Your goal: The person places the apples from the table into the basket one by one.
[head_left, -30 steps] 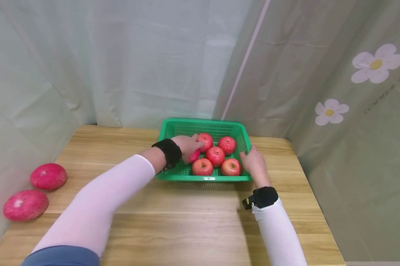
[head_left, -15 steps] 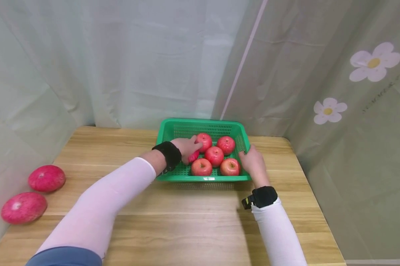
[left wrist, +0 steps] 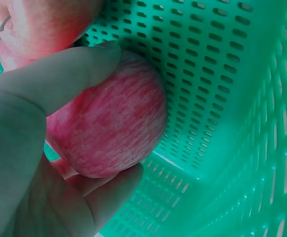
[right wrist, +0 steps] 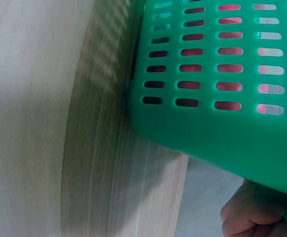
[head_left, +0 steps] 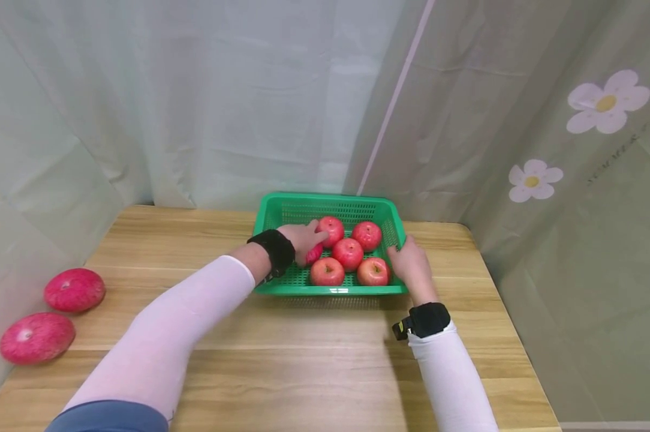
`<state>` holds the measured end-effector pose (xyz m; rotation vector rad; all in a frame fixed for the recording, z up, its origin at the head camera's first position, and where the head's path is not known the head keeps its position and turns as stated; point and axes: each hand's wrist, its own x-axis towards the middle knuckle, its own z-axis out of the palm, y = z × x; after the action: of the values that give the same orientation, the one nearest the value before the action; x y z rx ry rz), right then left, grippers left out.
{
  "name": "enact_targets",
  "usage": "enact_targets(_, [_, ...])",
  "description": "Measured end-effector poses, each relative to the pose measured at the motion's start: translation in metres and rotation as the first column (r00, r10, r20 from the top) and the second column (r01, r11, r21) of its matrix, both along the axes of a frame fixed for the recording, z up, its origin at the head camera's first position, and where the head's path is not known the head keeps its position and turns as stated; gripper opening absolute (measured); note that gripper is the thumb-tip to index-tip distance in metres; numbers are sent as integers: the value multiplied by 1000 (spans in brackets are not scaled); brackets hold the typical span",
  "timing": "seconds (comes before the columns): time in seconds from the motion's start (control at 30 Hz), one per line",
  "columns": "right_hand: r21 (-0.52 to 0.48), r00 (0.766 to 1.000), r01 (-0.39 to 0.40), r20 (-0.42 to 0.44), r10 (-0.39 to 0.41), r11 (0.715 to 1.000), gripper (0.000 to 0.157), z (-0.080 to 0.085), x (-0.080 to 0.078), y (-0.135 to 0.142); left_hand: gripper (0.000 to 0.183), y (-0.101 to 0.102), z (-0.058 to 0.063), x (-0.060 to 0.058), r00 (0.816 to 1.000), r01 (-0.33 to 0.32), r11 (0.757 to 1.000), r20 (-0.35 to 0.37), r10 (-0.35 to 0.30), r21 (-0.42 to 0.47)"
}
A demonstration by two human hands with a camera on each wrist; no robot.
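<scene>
A green plastic basket with slotted walls stands toward the back of the wooden table. Inside it, my left hand holds a deep pink-red apple, thumb over the top and fingers curled beneath, as the left wrist view shows. Beside that lie several lighter red apples, among them one at the front and one in the middle. My right hand grips the basket's right rim. From the right wrist, its curled fingers appear at the rim, and red fruit shows through the slots.
At the table's left side sit two large-looking pink-red fruits, one farther back and one nearer. A grey curtain hangs right behind the table and along both sides. The table top extends in front of the basket.
The whole head view has shifted very slightly. Both hands keep their places, the left on the apple and the right on the basket rim.
</scene>
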<state>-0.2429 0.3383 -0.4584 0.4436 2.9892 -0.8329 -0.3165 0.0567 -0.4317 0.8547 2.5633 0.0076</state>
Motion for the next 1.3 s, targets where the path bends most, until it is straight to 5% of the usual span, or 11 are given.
enact_targets(0.33, [-2,1000,-4,7,4,1000,70,0,0,0,91,-1,-1,4,999,-36,999,24,36,16])
enact_targets(0.77, [-11,1000,-7,-4,7,1000,67,-1,0,0,92,-6,13,20,999,-40,998,-1,40,54])
enact_targets(1.3, [13,1000,-5,-16,5,1000,65,-3,-1,2,78,0,-6,-1,995,77,997,-63,-76,19])
